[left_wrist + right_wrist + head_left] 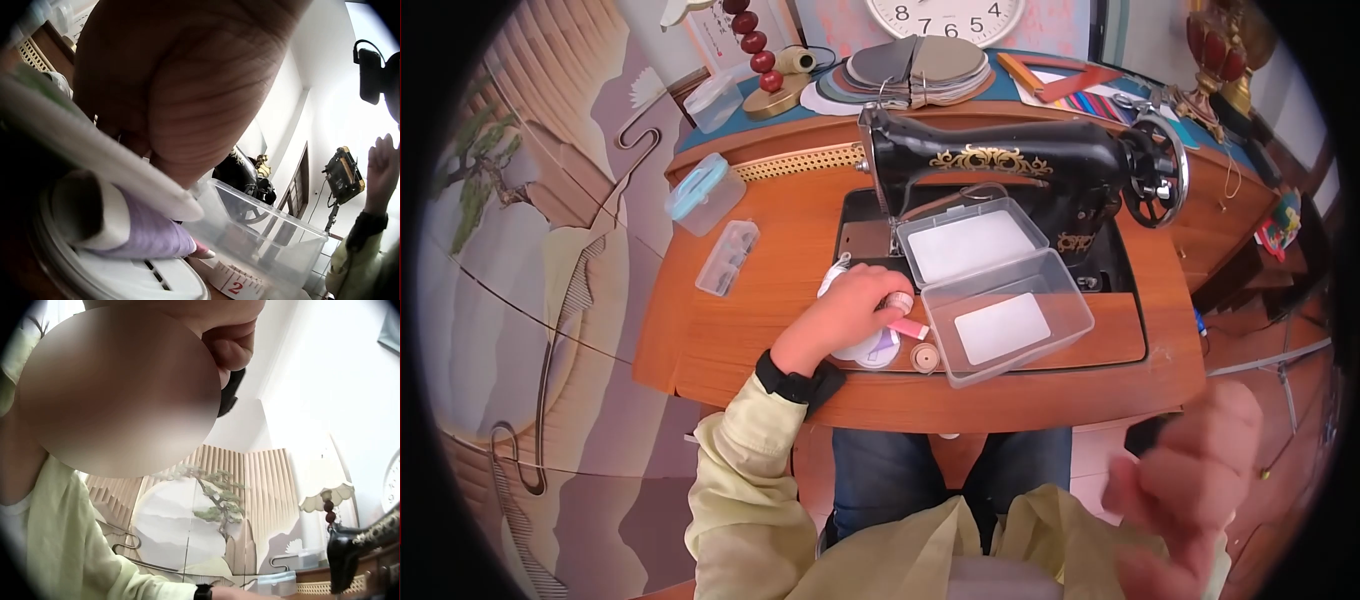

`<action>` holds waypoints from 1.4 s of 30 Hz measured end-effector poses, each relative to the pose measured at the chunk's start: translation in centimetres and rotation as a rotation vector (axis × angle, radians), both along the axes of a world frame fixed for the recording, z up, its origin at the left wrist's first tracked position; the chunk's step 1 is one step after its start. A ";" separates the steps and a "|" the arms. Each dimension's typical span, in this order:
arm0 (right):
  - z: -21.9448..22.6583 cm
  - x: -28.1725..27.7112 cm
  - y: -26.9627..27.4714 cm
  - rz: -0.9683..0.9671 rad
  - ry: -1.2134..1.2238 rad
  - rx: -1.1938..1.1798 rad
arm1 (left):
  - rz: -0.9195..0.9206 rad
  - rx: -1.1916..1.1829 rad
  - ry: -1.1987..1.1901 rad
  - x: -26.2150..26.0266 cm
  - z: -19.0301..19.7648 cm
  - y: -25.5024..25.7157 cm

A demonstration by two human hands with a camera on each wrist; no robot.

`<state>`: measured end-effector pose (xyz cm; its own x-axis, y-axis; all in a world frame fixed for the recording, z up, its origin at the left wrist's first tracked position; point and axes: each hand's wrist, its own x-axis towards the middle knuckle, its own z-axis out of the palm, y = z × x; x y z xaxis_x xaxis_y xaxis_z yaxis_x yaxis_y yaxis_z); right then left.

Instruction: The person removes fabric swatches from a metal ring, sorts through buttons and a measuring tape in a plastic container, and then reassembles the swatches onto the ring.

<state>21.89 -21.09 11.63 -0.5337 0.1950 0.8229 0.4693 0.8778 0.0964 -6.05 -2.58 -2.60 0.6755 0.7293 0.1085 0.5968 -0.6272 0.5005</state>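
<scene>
My left hand [862, 300] bends over sewing supplies left of a clear plastic box, pinching a small whitish roll [898, 302] between thumb and fingers. A pink thread spool [912, 328] and a coiled tape measure [924, 357] lie beside it. Under the palm, a purple thread spool [150, 228] rests on a white round container [144, 275]; a blurred pale edge crosses the left wrist view. My right hand [1200, 465] is raised off the table at the lower right, blurred. Its fingers [234, 350] are curled with nothing seen in them.
The hinged clear box [1065, 285] stands open before a black sewing machine [1010, 150]. At the left lie a bobbin case [728, 258] and a blue-lidded tub [705, 195]. Fabric swatches [920, 65], scissors [1140, 105] and a clock [945, 15] are behind.
</scene>
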 end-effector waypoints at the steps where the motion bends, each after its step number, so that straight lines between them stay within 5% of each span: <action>1: -0.6 -0.1 0.5 -0.035 0.004 -0.003 | 0.012 -0.007 0.000 0.2 0.1 -0.2; 8: -5.1 0.8 7.2 -0.129 -0.082 0.078 | -0.007 0.030 -0.017 0.3 0.3 -0.3; 17: -5.9 0.5 8.6 -0.151 -0.284 -0.491 | 0.068 -0.067 -0.149 0.6 6.4 -3.0; 20: -6.7 -0.9 10.0 -0.081 0.020 -0.732 | 0.024 -0.103 -0.316 1.5 8.5 -3.3; 22: -6.1 -1.9 10.5 0.016 0.128 -1.100 | -0.013 -0.201 -0.472 3.0 9.7 -3.4; 26: -6.6 -3.4 12.5 0.447 0.536 -1.406 | -0.056 -0.106 -0.546 5.7 10.6 -2.6; 34: -3.5 -1.6 15.2 0.176 0.560 -1.329 | -0.069 -0.068 -0.467 6.8 13.7 0.1; 37: -1.3 0.0 15.2 -0.025 0.293 -1.289 | -0.100 -0.086 -0.417 6.7 13.4 0.9; 42: -0.2 1.7 15.2 -0.064 0.235 -1.118 | -0.119 -0.253 -0.357 6.3 12.4 2.1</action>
